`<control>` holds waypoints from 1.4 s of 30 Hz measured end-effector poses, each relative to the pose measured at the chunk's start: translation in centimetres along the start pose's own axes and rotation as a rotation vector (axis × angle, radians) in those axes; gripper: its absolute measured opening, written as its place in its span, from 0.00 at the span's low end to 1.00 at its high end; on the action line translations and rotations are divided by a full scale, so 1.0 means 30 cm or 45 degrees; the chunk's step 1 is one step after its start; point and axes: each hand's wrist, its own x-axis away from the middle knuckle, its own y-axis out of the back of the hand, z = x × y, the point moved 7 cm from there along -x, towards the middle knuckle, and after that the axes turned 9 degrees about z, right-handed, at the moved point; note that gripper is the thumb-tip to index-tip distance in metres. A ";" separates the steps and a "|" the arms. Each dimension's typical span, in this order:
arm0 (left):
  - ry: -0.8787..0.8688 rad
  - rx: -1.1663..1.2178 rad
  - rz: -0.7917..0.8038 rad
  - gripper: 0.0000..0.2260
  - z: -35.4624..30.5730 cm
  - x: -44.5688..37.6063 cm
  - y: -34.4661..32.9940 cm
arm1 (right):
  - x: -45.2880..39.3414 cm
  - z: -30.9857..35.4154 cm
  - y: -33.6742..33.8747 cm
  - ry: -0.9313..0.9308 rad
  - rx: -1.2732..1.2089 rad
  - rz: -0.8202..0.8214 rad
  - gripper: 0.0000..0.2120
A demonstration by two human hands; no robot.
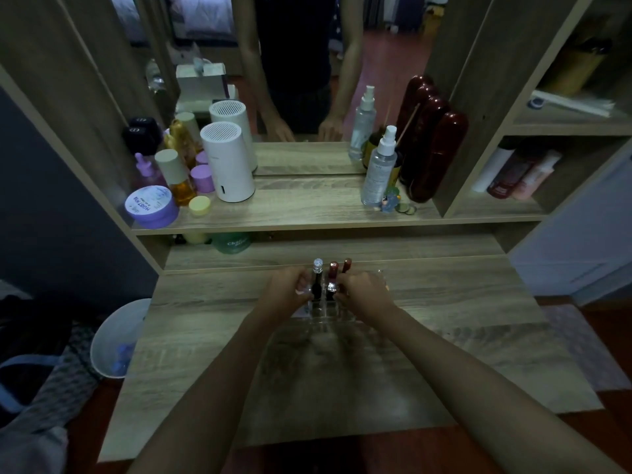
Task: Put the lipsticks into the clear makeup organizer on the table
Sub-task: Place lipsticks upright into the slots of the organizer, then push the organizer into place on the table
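At the centre of the frame, both hands close on a clear makeup organizer (pixel 325 311) standing on the wooden desk (pixel 444 302).

Three lipsticks stand upright in the organizer's back row: a black one with a clear cap (pixel 317 278) on the left, a dark red one with a silver band (pixel 332 280) in the middle, and a slimmer red one (pixel 346 266) just behind to the right. The left hand (pixel 287 290) has its fingers curled against the organizer's left side beside the black lipstick; the right hand (pixel 366 292) is curled at the right side, fingertips touching the dark red lipstick. Whether either hand actually pinches a lipstick or only the organizer I cannot tell. On the shelf above stand a white cylinder (pixel 227 162) and a spray bottle (pixel 379 165).
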 end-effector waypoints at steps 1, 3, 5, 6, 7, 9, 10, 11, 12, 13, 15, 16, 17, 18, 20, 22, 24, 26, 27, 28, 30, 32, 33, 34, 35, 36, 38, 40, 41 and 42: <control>0.008 -0.002 0.003 0.10 -0.004 -0.003 -0.006 | -0.004 0.000 -0.001 -0.008 -0.025 -0.005 0.13; 0.026 -0.005 -0.003 0.09 -0.010 -0.006 -0.014 | -0.010 0.001 -0.004 -0.016 -0.065 -0.008 0.11; 0.043 -0.004 -0.017 0.08 -0.014 -0.003 -0.022 | -0.017 -0.001 -0.005 -0.024 -0.082 0.015 0.11; 0.050 -0.002 -0.022 0.07 -0.014 -0.002 -0.026 | -0.018 -0.004 -0.004 -0.030 -0.086 0.026 0.11; 0.055 0.004 -0.027 0.08 -0.014 0.000 -0.030 | -0.019 -0.007 -0.002 -0.033 -0.093 0.030 0.12; 0.063 0.014 -0.031 0.08 -0.015 0.004 -0.032 | -0.020 -0.012 0.001 -0.029 -0.114 0.033 0.13; 0.064 0.014 -0.033 0.08 -0.018 0.004 -0.031 | -0.019 -0.012 0.003 -0.027 -0.124 0.038 0.13; 0.062 0.016 -0.034 0.08 -0.020 0.005 -0.031 | -0.018 -0.013 0.003 -0.027 -0.132 0.044 0.14; 0.056 0.022 -0.032 0.08 -0.023 0.004 -0.031 | -0.017 -0.012 0.003 -0.028 -0.137 0.047 0.14; 0.048 0.024 -0.030 0.08 -0.027 0.005 -0.032 | -0.016 -0.011 0.002 -0.032 -0.135 0.051 0.13; 0.029 0.025 -0.038 0.07 -0.033 0.007 -0.033 | -0.014 -0.010 0.002 -0.048 -0.122 0.055 0.13; 0.025 0.028 -0.044 0.07 -0.034 0.008 -0.033 | -0.014 -0.010 0.003 -0.051 -0.121 0.055 0.13; 0.027 0.026 -0.045 0.07 -0.034 0.009 -0.032 | -0.014 -0.009 0.004 -0.049 -0.125 0.054 0.13; 0.031 0.021 -0.045 0.08 -0.035 0.009 -0.031 | -0.013 -0.008 0.004 -0.044 -0.129 0.053 0.13; 0.044 0.015 -0.044 0.08 -0.033 0.010 -0.030 | -0.011 -0.009 0.006 -0.032 -0.143 0.055 0.14; 0.066 0.020 -0.032 0.09 -0.027 0.009 -0.032 | -0.007 -0.011 0.008 -0.017 -0.180 0.047 0.15; 0.091 0.046 -0.020 0.08 -0.017 0.009 -0.031 | -0.004 -0.016 0.016 0.001 -0.242 0.020 0.13; 0.098 0.064 -0.014 0.08 -0.010 0.012 -0.026 | 0.005 -0.028 0.038 0.011 -0.301 -0.026 0.10; 0.098 0.068 -0.014 0.09 -0.006 0.014 -0.021 | 0.011 -0.035 0.054 0.025 -0.305 -0.045 0.09; 0.100 0.071 -0.014 0.09 -0.002 0.018 -0.016 | 0.018 -0.043 0.073 0.047 -0.290 -0.067 0.07; 0.097 0.084 -0.012 0.11 0.007 0.022 0.002 | 0.035 -0.070 0.128 0.077 -0.270 -0.136 0.04; 0.080 0.090 -0.020 0.12 0.015 0.024 0.039 | 0.051 -0.123 0.198 0.074 -0.329 -0.259 0.02; 0.075 0.080 -0.028 0.12 0.020 0.026 0.062 | 0.057 -0.158 0.233 0.057 -0.363 -0.328 0.02; 0.076 0.068 -0.047 0.12 0.027 0.029 0.089 | 0.065 -0.195 0.261 0.027 -0.391 -0.384 0.02; 0.087 0.064 -0.088 0.11 0.036 0.035 0.115 | 0.070 -0.235 0.279 -0.017 -0.410 -0.418 0.02; 0.107 0.078 -0.148 0.11 0.049 0.043 0.141 | 0.073 -0.277 0.283 -0.068 -0.421 -0.424 0.03; 0.191 0.130 -0.263 0.10 0.087 0.065 0.172 | 0.074 -0.350 0.256 -0.156 -0.432 -0.361 0.04; 0.339 0.128 -0.296 0.09 0.137 0.089 0.170 | 0.073 -0.396 0.186 -0.218 -0.461 -0.217 0.08; 0.414 0.112 -0.289 0.09 0.161 0.101 0.162 | 0.074 -0.412 0.142 -0.248 -0.493 -0.136 0.09; 0.477 0.106 -0.274 0.09 0.182 0.112 0.151 | 0.076 -0.424 0.095 -0.274 -0.536 -0.059 0.10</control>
